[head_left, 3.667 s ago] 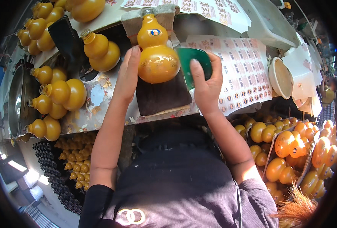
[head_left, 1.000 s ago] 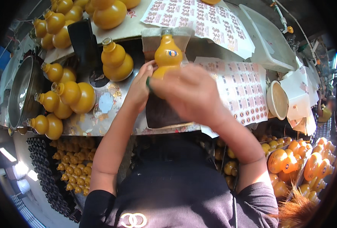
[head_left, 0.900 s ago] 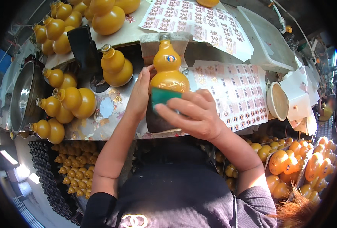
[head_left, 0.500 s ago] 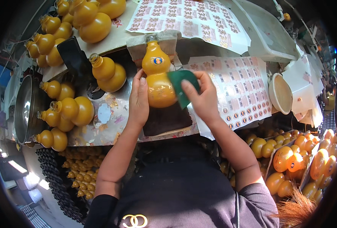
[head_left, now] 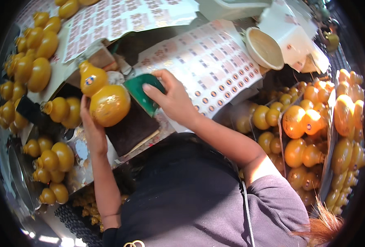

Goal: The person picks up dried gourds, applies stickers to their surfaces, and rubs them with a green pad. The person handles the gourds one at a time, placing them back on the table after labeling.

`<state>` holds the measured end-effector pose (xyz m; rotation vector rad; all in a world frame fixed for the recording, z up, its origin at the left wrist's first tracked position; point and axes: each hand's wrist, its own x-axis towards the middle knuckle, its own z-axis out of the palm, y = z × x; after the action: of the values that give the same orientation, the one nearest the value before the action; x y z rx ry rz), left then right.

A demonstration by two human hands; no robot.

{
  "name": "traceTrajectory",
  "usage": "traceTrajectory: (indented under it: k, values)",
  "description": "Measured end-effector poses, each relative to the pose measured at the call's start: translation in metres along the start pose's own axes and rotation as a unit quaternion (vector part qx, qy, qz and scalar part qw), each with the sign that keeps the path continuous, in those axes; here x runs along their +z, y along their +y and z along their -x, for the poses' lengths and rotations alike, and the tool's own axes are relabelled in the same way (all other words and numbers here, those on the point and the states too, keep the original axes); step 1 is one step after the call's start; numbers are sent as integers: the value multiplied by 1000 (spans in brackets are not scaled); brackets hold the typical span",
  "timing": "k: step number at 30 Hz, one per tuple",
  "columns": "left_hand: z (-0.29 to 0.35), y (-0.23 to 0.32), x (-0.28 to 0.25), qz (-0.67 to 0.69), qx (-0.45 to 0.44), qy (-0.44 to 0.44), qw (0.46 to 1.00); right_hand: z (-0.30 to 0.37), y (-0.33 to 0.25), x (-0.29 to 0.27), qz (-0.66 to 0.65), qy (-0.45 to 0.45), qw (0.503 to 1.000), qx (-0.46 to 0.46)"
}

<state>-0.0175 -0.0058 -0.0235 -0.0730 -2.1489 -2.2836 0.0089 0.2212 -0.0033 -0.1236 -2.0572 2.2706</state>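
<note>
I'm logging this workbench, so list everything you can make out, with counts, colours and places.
Dark pad: one, near-black, centre-left
Gourd-shaped bottle: one, amber, at the pad's upper left
Flat tool: one, green, right of that bottle
Other table bottles: many, amber, along the left
Sticker sheets: at least two, white with print, upper centre
Bowl: one, cream, upper right
Tub: one, translucent, top edge
Pan: one, silvery, far left
Boxed bottles: many, amber-orange, right
Small bottles: many, amber, lower left
Shirt: one, dark, bottom centre
Left hand: one, bare, against the gourd-shaped bottle
Right hand: one, bare, holding the tool
</note>
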Motion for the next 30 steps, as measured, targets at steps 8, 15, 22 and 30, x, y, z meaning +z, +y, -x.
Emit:
traceTrajectory:
  k: [8, 15, 22, 30]
  values:
    - [16, 8, 7, -202, 87, -25, 975, 77, -6, -80, -370, 165, 877, 260]
    - [24, 18, 20, -420, 302, 32, 855, 48, 0, -120, -300, 151, 917, 216]
    - [24, 3, 17, -342, 199, 48, 917, -63, -8, -84, -248, 74, 950, 172]
    - [24, 3, 13, -330, 178, 37, 926, -142, 9, -39, -232, 133, 954, 139]
